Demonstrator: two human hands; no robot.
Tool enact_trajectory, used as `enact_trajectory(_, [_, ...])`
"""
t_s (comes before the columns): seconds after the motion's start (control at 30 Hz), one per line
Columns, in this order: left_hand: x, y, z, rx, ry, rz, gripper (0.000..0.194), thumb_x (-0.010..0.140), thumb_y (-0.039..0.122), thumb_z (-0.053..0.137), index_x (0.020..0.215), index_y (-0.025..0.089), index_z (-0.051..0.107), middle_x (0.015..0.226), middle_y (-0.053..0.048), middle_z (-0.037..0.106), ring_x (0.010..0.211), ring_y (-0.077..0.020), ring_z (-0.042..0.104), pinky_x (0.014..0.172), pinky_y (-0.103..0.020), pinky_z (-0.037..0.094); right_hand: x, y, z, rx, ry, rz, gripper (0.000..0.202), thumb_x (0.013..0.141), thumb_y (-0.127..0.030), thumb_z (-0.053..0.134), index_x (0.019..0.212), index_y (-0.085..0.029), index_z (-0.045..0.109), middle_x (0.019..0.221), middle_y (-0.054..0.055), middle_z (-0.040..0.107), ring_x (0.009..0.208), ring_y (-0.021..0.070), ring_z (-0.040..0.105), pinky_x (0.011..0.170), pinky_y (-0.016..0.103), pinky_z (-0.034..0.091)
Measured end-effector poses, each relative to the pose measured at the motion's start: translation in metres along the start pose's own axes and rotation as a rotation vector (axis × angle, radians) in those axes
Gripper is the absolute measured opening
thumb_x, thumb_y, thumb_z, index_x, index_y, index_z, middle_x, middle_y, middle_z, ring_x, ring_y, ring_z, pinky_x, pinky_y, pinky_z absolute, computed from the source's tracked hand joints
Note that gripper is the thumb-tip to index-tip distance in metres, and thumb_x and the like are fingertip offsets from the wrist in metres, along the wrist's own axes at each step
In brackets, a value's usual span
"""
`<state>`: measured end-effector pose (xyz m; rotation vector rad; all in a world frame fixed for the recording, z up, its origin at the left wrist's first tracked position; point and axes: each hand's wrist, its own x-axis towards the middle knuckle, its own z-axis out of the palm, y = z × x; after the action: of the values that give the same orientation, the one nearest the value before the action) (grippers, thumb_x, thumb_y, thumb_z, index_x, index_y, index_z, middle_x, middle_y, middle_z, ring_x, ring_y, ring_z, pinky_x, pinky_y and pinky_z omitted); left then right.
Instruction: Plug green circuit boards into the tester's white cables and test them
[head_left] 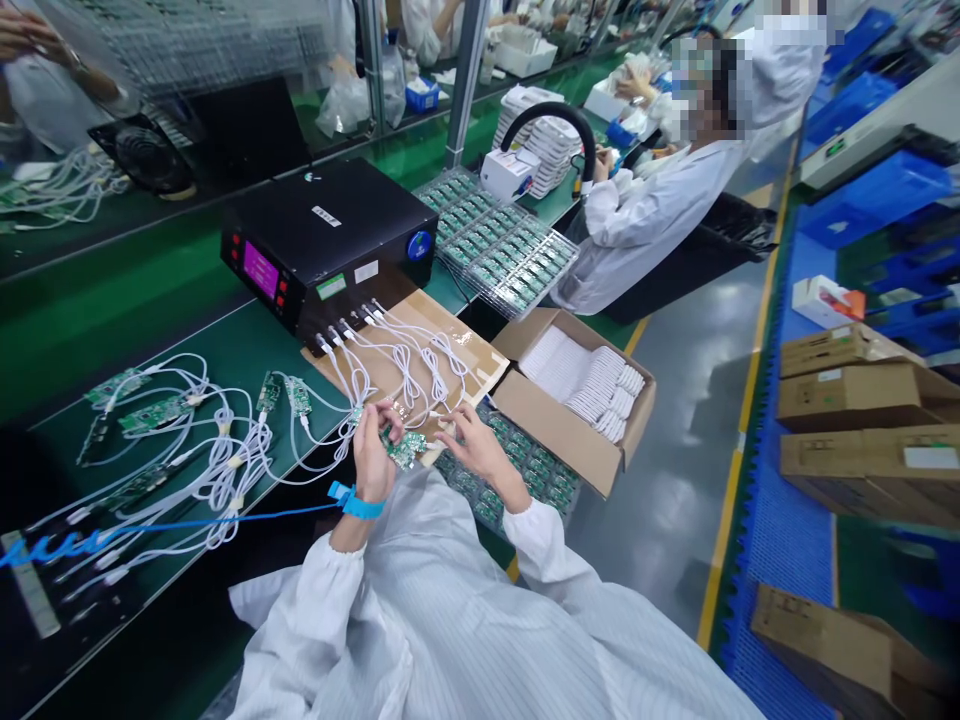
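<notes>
My left hand, with a blue wrist strap round its wrist, is closed on a small green circuit board. Close to the board's right end, my right hand pinches the small pale end of a white cable; the fingers partly hide it, and I cannot tell whether it touches the board. Several white cables run from the front of a black box with a lit purple screen across a brown cardboard sheet. More green boards on white cables lie to the left.
A carton of stacked white pieces stands at my right, beside a tray of green boards. More trays of boards lie behind the black box. A co-worker in a white coat sits beyond. Brown boxes line the right side.
</notes>
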<state>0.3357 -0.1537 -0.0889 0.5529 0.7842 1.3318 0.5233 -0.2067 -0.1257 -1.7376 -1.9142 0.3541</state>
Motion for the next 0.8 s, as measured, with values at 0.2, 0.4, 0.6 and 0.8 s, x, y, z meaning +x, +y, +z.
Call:
enact_trajectory(0.2, [0.017, -0.001, 0.012, -0.131, 0.030, -0.010, 0.032, 0.086, 0.045, 0.080, 0.086, 0.015, 0.066, 0.064, 0.003, 0.052, 0.052, -0.0073, 0.043, 0.049, -0.020, 0.035, 0.015, 0.006, 0.013, -0.140, 0.038, 0.019, 0.018, 0.103, -0.033, 0.058, 0.112, -0.019, 0.066, 0.113, 0.012, 0.064, 0.086, 0.0210, 0.069, 0.072, 0.031, 0.058])
enact_trajectory(0.4, [0.042, -0.005, 0.041, -0.264, 0.103, 0.003, 0.028, 0.090, 0.040, 0.075, 0.082, 0.016, 0.063, 0.060, 0.005, 0.049, 0.049, -0.0064, 0.040, 0.048, -0.020, 0.032, 0.012, 0.014, 0.009, 0.154, 0.127, -0.153, 0.024, 0.108, -0.026, 0.048, 0.120, -0.022, 0.068, 0.114, 0.009, 0.072, 0.091, 0.0167, 0.072, 0.084, 0.029, 0.059])
enact_trajectory(0.6, [0.057, -0.015, 0.054, -0.293, 0.126, 0.001, 0.026, 0.093, 0.035, 0.070, 0.079, 0.017, 0.059, 0.060, 0.005, 0.048, 0.049, -0.0062, 0.039, 0.049, -0.021, 0.030, 0.009, 0.013, 0.005, 0.217, 0.172, -0.248, 0.028, 0.107, -0.025, 0.051, 0.127, -0.022, 0.069, 0.110, 0.010, 0.073, 0.090, 0.0163, 0.073, 0.080, 0.028, 0.061])
enact_trajectory(0.8, [0.060, -0.015, 0.050, -0.283, 0.188, 0.006, 0.024, 0.092, 0.034, 0.070, 0.079, 0.017, 0.058, 0.060, 0.006, 0.047, 0.049, -0.0065, 0.038, 0.050, -0.022, 0.030, 0.011, 0.015, 0.006, 0.139, 0.209, -0.285, 0.029, 0.106, -0.024, 0.053, 0.129, -0.022, 0.071, 0.105, 0.010, 0.074, 0.087, 0.0156, 0.072, 0.075, 0.026, 0.060])
